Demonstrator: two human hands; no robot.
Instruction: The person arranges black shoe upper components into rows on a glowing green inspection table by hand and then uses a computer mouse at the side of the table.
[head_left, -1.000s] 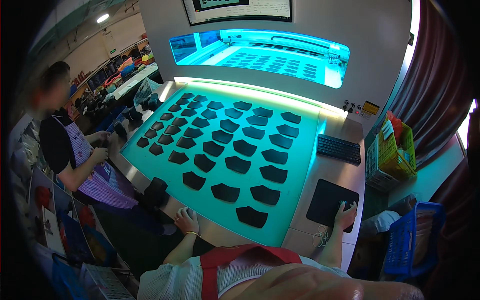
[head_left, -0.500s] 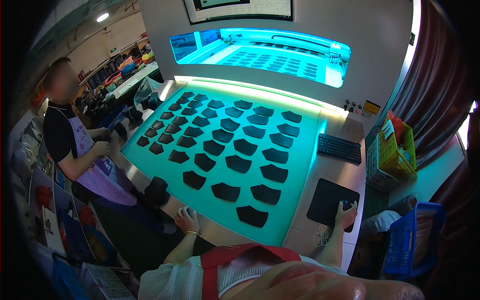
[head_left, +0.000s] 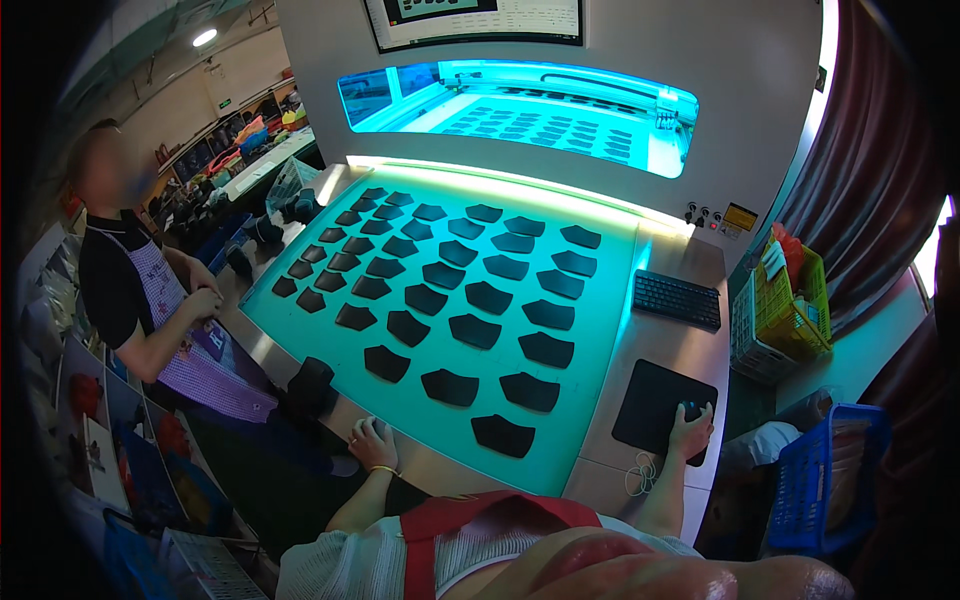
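Head view: the right hand (head_left: 690, 432) cups a black mouse (head_left: 691, 409) on a dark pad (head_left: 648, 405). The left hand (head_left: 373, 444), relaxed and holding nothing, rests on the bench (head_left: 440, 468) edge near dark pieces (head_left: 475, 331); best kept off them, steering the mouse lightly.

Teal table (head_left: 556, 440), black pieces (head_left: 475, 331); black mouse (head_left: 690, 410), pad (head_left: 645, 405) and keyboard (head_left: 677, 300) near its right edge; purple-checked apron (head_left: 215, 377) beyond the left.

A large windowed machine (head_left: 640, 60), rows of dark flat pieces (head_left: 475, 331) and plastic crates (head_left: 812, 490) are marking a workshop.
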